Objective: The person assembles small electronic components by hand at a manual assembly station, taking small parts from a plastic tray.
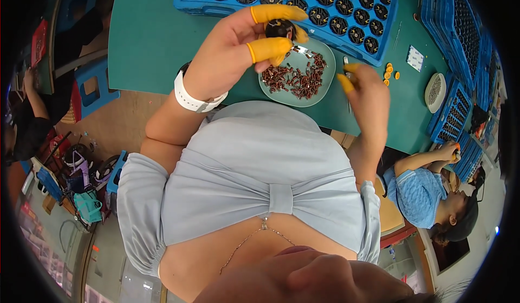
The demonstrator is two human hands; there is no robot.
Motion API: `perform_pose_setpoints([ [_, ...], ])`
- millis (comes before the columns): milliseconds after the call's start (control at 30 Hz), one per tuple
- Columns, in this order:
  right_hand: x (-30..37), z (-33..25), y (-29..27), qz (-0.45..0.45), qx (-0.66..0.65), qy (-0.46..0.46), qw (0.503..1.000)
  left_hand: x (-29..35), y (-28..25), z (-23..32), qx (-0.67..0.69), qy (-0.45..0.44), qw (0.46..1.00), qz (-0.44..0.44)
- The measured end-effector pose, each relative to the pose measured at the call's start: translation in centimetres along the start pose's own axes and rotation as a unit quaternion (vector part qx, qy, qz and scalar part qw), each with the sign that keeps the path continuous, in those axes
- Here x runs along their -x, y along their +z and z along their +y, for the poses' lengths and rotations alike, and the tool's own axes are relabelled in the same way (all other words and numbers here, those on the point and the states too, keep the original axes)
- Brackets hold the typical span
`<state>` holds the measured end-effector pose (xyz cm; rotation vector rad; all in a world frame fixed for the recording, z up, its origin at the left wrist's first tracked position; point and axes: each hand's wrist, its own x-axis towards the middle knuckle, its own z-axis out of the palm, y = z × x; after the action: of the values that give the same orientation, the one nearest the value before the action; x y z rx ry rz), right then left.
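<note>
My left hand (225, 56), with yellow finger cots on its fingertips and a white watch on its wrist, holds a small round black part (280, 28) up off the table. Below and beside that part is a pale green dish (328, 85) of small copper-brown cylindrical pieces (303, 81). Right of the dish, my right hand (369, 94) has its yellow-capped thumb and fingers closed around a slim metal tool (346, 60) that looks like tweezers; the fingers partly cover it.
A blue tray (387, 45) filled with rows of round black parts lies beyond my hands on the green table (146, 43). Small orange rings (388, 75), a white label card (415, 58) and an oval dish (431, 102) of grey bits sit to the right. Stacked blue trays (441, 37) and a co-worker (420, 189) are farther right.
</note>
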<state>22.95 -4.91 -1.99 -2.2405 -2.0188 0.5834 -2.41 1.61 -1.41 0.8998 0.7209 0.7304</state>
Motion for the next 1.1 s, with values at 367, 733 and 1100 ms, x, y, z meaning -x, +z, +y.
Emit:
perform_pose_setpoints([
  [367,-2.4,-4.1,5.5,0.034,-0.015,-0.171,0.985,0.6,-0.3,-0.3,0.176,-0.014,0.984,-0.030],
  [733,-0.5,-3.9,0.7,-0.081,-0.562,-0.045,0.822,0.5,-0.1,-1.2,0.128,-0.036,0.989,-0.061],
  [1100,-0.5,-6.1,-0.3,-0.056,-0.642,-0.034,0.764,0.8,1.2,-2.0,-0.080,-0.008,0.997,0.005],
])
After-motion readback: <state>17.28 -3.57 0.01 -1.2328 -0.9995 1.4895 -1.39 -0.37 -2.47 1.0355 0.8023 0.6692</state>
